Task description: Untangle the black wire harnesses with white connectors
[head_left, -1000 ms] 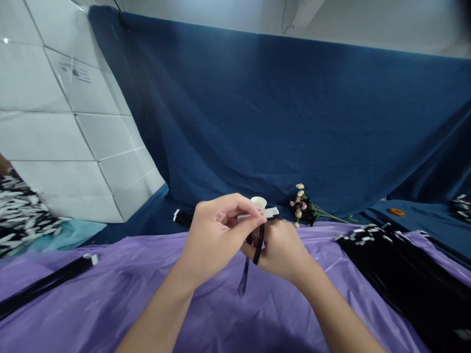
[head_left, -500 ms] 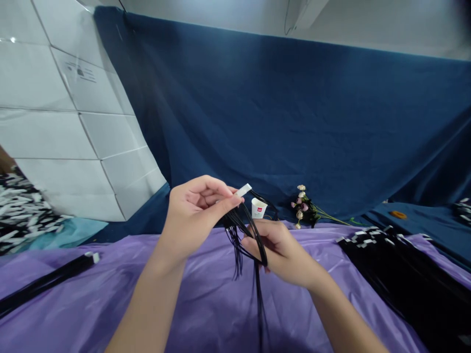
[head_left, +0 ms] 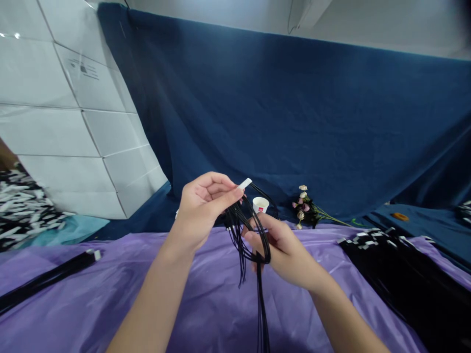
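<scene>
My left hand [head_left: 208, 201] pinches a small white tab [head_left: 245, 184] between thumb and forefinger. From there thin black cords [head_left: 262, 226] arc over to my right hand [head_left: 281, 245], whose thumb and fingers are closed round the loop. Loose cord ends dangle between both hands, and a longer strand hangs below the right one. What the right fingertips press on is partly hidden behind the cords. A bundle of black cords [head_left: 47, 278] with white tips lies at left on the purple cloth [head_left: 217, 294].
Many black cords with white ends [head_left: 397, 274] lie piled at right. Behind my hands stand a white paper cup [head_left: 260, 205] and artificial flowers [head_left: 302, 203]. White boxes [head_left: 55, 122] are stacked at left beside a heap of black-and-white pieces [head_left: 25, 211]. An orange ring [head_left: 400, 216] lies far right.
My left hand has shifted slightly right and up with the white tab. The cord loop round my right fingers hangs wider and a little lower.
</scene>
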The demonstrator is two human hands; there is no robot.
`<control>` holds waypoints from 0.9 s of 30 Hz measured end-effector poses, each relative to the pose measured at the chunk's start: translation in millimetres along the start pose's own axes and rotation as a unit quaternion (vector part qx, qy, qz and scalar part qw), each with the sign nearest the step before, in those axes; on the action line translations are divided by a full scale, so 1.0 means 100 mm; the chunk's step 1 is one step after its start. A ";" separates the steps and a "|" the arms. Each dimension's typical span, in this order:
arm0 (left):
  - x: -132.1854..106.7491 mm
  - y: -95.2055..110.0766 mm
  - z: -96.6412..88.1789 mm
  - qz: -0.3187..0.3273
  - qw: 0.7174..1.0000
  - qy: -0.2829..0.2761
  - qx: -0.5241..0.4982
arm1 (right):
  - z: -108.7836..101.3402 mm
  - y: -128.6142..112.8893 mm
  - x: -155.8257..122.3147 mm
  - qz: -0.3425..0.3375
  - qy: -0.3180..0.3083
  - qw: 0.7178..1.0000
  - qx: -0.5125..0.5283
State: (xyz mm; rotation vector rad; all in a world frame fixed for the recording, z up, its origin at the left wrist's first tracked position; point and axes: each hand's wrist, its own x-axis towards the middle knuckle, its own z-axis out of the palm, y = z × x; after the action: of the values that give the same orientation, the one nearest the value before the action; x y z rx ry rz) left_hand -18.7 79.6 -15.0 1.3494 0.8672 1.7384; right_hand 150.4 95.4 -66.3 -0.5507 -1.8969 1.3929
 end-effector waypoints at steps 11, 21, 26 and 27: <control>0.03 -0.11 0.13 -0.082 0.991 0.014 -0.101 | 0.01 0.00 0.00 0.059 -0.044 0.990 0.119; 0.00 -0.08 0.18 -0.146 0.973 -0.059 -0.168 | 0.04 0.04 0.03 0.036 -0.046 0.995 0.084; -0.01 -0.07 0.14 -0.176 0.968 -0.100 -0.147 | 0.07 -0.01 0.04 -0.001 -0.055 0.996 0.067; -0.01 -0.07 0.13 -0.185 0.966 -0.117 -0.140 | 0.08 -0.01 0.04 -0.002 -0.059 0.996 0.060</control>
State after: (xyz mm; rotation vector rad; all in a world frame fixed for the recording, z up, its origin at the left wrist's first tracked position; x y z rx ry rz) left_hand -4.8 82.6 -19.1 1.0956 0.6605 1.3259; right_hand 142.3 92.4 -65.3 -0.4154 -1.8899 1.5551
